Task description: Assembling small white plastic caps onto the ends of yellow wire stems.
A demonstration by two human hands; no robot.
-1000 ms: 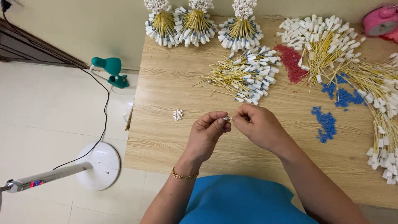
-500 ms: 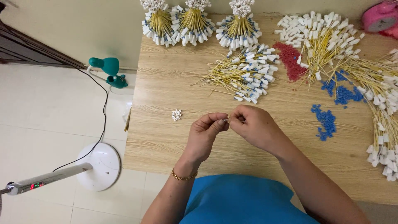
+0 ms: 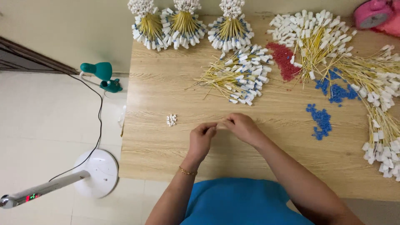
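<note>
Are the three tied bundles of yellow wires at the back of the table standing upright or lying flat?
Upright. The three tied bundles stand along the wooden table's far edge, white connectors fanned at the base, while the loose wires lie flat.

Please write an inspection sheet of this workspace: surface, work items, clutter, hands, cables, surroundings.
Surface: light wooden table.
Work items: loose pile of yellow wires with white connectors; three upright tied bundles; small white connector cluster.
Clutter: red bead heap, blue bead heaps, pink round object.
Hands: left hand and right hand meet fingertip to fingertip; item between them too small to tell.
Cables: black cord on floor.
Surroundings: white fan base, teal lamp, tiled floor.
</note>
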